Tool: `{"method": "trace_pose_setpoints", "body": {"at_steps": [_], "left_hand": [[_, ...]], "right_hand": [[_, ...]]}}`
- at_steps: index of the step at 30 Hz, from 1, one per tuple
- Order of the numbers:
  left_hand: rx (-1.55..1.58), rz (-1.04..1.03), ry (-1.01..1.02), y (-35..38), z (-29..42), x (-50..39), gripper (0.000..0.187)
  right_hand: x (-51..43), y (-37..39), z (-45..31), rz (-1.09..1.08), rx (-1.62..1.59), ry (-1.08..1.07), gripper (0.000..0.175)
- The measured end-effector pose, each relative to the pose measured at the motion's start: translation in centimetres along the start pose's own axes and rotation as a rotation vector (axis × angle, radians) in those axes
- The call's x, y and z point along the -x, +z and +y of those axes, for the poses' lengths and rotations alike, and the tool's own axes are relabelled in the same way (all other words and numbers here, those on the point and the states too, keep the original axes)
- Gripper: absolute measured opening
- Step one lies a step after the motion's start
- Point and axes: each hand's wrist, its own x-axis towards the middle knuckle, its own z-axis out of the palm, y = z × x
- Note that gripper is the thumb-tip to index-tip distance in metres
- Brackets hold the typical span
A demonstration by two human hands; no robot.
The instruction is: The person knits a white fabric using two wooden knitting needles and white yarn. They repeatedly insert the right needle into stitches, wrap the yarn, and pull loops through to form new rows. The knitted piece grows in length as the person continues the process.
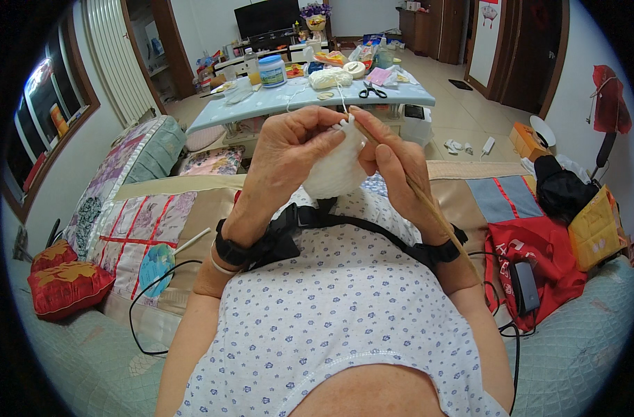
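White knitted work [333, 174] hangs between my two hands, above my lap. My left hand [291, 140] pinches its upper edge between thumb and fingers. A long, thin wooden knitting needle [426, 200] lies in my right hand [395, 151], its shaft slanting down along my forearm. The needle's tip meets the stitches at the top of the knitting, near both sets of fingertips. From there a strand of white yarn [341, 94] runs up to a ball of cream-white yarn [330, 78] on the table. My fingers hide part of the stitches.
On the low table [212, 115] are black-handled scissors [373, 91], a blue-lidded tub [272, 71] and a bottle [252, 65]. A red bag [551, 276] with a power bank [526, 285] lies right, a round fan [158, 270] left. Black cables [132, 313] trail on both sides.
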Motion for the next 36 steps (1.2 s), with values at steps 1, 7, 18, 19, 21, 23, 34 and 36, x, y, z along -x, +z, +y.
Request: {"method": "trace_pose_setpoints", "body": {"at_steps": [1, 7, 18, 19, 21, 23, 34, 36], "left_hand": [[-0.002, -0.004, 0.006, 0.0, 0.1, 0.0, 0.016], [0.012, -0.017, 0.032, 0.5, 0.3, 0.2, 0.016], [0.037, -0.044, 0.003, 0.7, 0.2, 0.1, 0.017], [0.039, -0.043, 0.012, 0.7, 0.3, 0.1, 0.017], [0.042, -0.043, 0.021, 0.7, 0.3, 0.1, 0.017], [0.042, -0.049, 0.021, 0.7, 0.3, 0.2, 0.017], [0.119, -0.042, -0.005, 0.3, 0.4, 0.0, 0.02], [0.111, -0.036, -0.01, 0.2, 0.5, 0.0, 0.02]], "right_hand": [[0.0, -0.1, -0.1, 0.001, -0.021, 0.005, 0.039], [0.1, 0.3, 0.0, 0.14, -0.043, -0.027, 0.02], [-0.2, 0.1, 0.2, 0.239, 0.297, -0.202, 0.01], [-0.1, 0.2, 0.3, 0.262, 0.284, -0.186, 0.011], [-0.1, 0.5, 0.6, 0.304, 0.258, -0.157, 0.013], [-0.1, 0.7, 0.8, 0.322, 0.216, -0.132, 0.015], [0.4, 0.4, 0.4, 0.302, -0.018, -0.092, 0.017], [0.4, 0.0, 0.0, 0.27, 0.095, -0.171, 0.016]]}}
